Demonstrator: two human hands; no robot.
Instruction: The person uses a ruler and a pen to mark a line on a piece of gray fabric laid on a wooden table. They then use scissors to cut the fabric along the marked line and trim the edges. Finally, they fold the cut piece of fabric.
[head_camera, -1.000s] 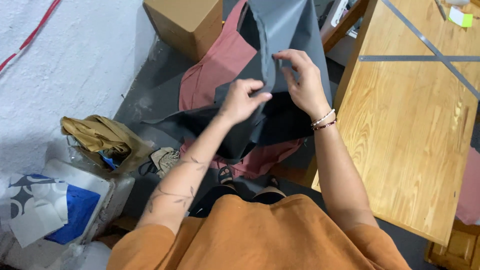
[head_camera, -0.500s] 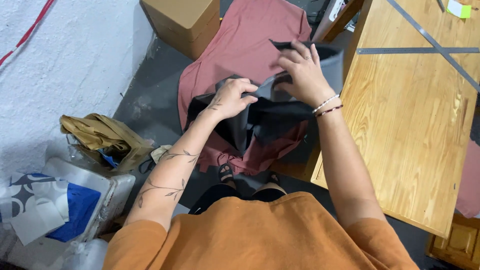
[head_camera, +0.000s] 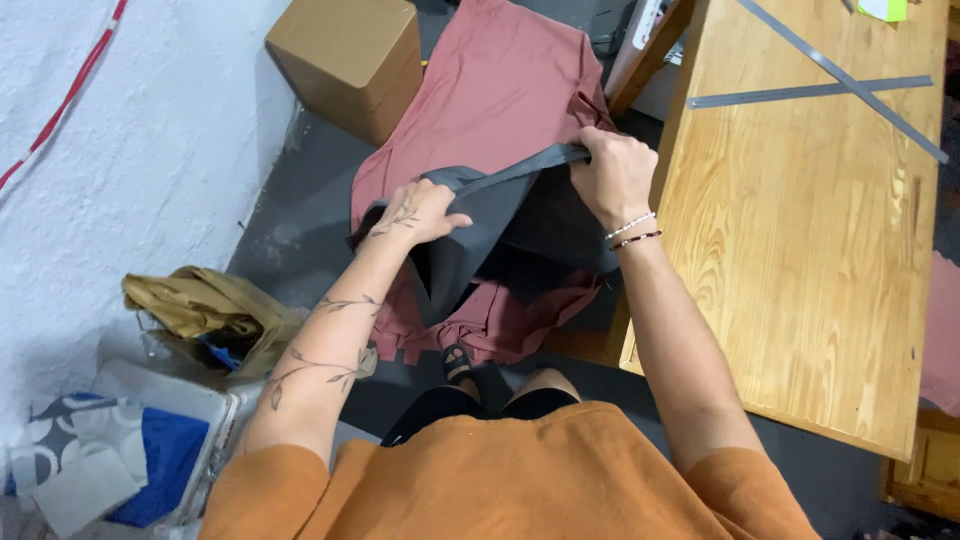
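Both hands are closed on a piece of dark grey cloth (head_camera: 500, 225). The right hand (head_camera: 612, 175) is fisted over one bunched end, fingers curled tight around it; the left hand (head_camera: 420, 213) pinches the other end between thumb and fingers. Between them the top edge is pulled into a taut, narrow band — its long axis runs from lower left up to the right, rising toward the right fist. Below that edge the cloth hangs slack in soft matte folds, just in front of the person's knees.

Behind it lies a dusty-pink fabric (head_camera: 490, 100), limp and wrinkled, spread over the grey floor (head_camera: 300, 220). To the right stands a wooden table (head_camera: 800, 250) — pale, grained planks — bearing two crossed metal rulers (head_camera: 820, 85). A cardboard box (head_camera: 350, 55) sits near the rough white wall (head_camera: 120, 180).
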